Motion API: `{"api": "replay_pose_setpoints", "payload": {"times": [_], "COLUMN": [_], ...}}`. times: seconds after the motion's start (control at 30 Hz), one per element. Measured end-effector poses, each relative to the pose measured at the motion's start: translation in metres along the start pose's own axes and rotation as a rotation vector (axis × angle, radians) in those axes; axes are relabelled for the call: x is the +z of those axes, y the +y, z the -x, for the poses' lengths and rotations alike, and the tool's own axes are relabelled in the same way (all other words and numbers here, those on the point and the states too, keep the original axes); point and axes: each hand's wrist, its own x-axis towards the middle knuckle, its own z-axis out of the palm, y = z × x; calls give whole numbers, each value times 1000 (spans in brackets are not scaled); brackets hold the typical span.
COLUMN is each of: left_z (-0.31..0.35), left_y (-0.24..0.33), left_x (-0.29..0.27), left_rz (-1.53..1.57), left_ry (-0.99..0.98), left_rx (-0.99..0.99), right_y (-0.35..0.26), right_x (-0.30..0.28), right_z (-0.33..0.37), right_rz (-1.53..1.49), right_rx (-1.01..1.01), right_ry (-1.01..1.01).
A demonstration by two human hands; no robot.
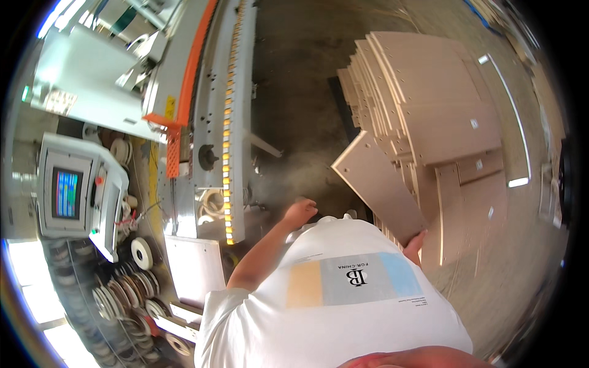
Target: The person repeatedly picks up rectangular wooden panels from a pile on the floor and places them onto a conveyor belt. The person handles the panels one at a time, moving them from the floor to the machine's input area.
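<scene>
My right hand [415, 246] grips the lower corner of a flat brown wooden board [379, 187]. The thumb shows at the board's edge, while the other fingers are mostly hidden. This board is tilted and has small drilled holes near its far end. It overlaps the side of a large stack of similar panels [438, 92] on my right. My left hand [300, 212] hangs in front of my body with its fingers loosely curled in, and I see nothing in it. It is nearest to the long machine rail [236, 202] on the left.
Left of me runs a long machine with an orange guard [195, 61] and yellow rollers. A control panel with a screen [66, 193] stands farther left. Below it are several rolls of edge banding [126, 294]. A pale panel [195, 270] sits by my left elbow.
</scene>
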Motion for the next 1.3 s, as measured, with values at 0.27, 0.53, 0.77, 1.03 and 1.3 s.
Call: {"api": "replay_pose_setpoints", "payload": {"times": [0.27,0.53,0.77,1.03,1.3], "left_z": [68,112,123,100,77], "left_y": [20,-21,-55,-86,-81], "left_x": [-78,-125,-181,-230,-261], "left_rz": [400,864,563,944,1217], "left_ry": [198,705,1410,1414,1450], "left_rx": [-305,-338,-429,-528,-423], "right_y": [-36,8,23,23,-4], "right_x": [276,419,438,469,485], "right_z": [79,204,268,301,280], "right_rz": [217,667,838,1133,784], "right_rx": [14,-93,140,46,354], "right_ry": [-391,-489,-1108,-1503,-1519]}}
